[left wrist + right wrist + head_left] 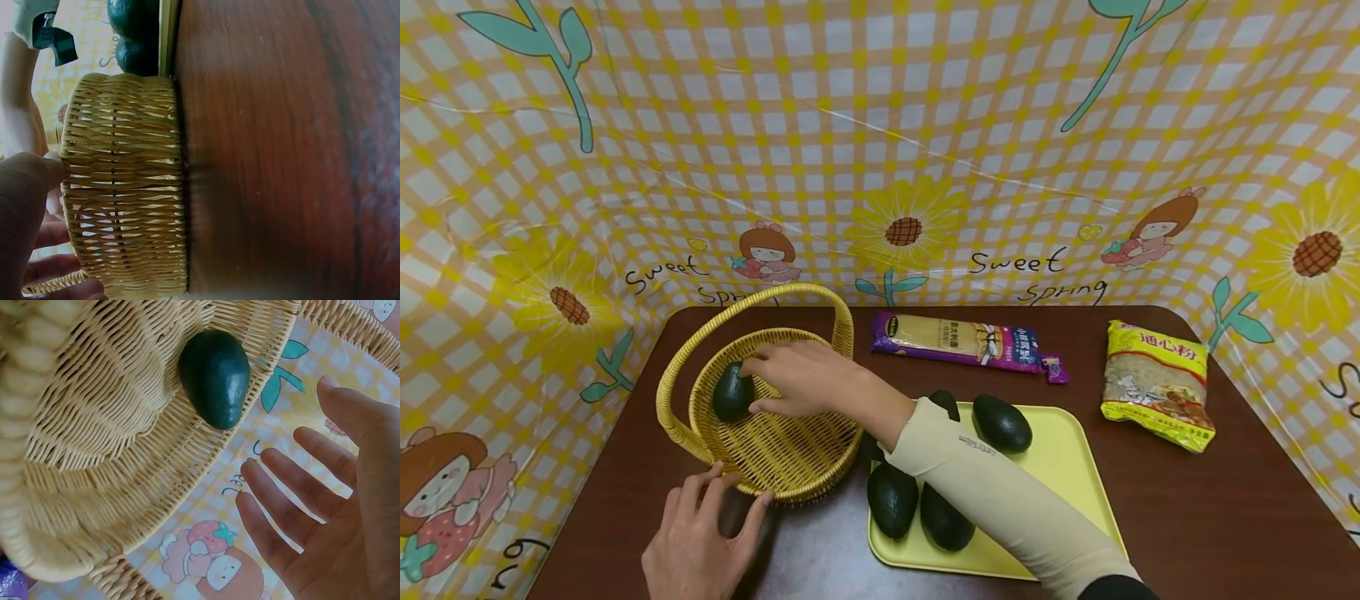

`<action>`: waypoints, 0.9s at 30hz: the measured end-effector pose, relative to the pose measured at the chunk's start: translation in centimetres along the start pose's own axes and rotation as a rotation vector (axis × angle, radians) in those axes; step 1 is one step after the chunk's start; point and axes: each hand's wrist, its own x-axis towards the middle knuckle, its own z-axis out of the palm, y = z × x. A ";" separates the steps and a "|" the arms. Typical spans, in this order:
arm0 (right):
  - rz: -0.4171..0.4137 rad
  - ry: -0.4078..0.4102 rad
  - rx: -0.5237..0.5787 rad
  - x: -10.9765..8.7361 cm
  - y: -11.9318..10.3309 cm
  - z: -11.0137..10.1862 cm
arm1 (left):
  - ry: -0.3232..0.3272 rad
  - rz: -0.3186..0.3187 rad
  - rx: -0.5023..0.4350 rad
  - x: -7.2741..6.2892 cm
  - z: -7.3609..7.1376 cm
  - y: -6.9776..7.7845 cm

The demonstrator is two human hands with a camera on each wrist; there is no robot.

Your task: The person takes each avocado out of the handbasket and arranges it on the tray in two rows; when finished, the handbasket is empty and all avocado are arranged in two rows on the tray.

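A dark green avocado (732, 393) lies inside a woven wicker basket (782, 454), against its left wall. Over the basket reaches my right hand (808, 375), fingertips close beside that avocado in the head view. The right wrist view shows the avocado (215, 378) apart from my right hand (319, 506), whose fingers are spread and hold nothing. At the basket's near left rim, my left hand (696, 533) rests its fingertips and thumb. The left wrist view has the thumb of my left hand (22, 194) right at the rim of the basket (125, 187).
Right of the basket, several avocados (1002, 423) lie on a yellow tray (1060, 483), partly covered by my right sleeve. A purple pasta packet (955, 340) lies behind the tray. A yellow bag of pasta (1157, 383) lies at the right. Patterned cloth (880, 150) encloses the table.
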 end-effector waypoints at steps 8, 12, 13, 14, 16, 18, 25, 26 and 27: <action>0.007 -0.041 -0.049 1.4 -0.6 0.1 | -0.001 -0.004 0.000 0.1 0.0 0.0; 0.018 -0.054 -0.063 1.7 -0.6 0.3 | -0.008 -0.014 -0.002 0.1 0.0 0.0; 0.021 -0.054 -0.061 1.7 -0.6 0.3 | -0.009 -0.016 -0.003 0.1 -0.1 0.0; 0.024 -0.054 -0.059 1.8 -0.6 0.4 | -0.010 -0.019 -0.004 0.1 -0.1 0.0; 0.027 -0.052 -0.059 2.0 -0.7 0.5 | -0.012 -0.021 -0.003 0.1 -0.1 0.0; 0.032 -0.053 -0.055 2.1 -0.7 0.6 | -0.014 -0.021 -0.001 0.1 -0.1 0.0; 0.041 -0.060 -0.043 2.9 -0.7 1.4 | -0.012 -0.011 -0.001 0.2 0.0 0.0; 0.043 -0.062 -0.040 3.0 -0.7 1.5 | -0.010 -0.010 -0.001 0.2 0.0 -0.1; 0.044 -0.064 -0.037 3.2 -0.7 1.7 | -0.009 -0.009 -0.001 0.2 0.0 -0.1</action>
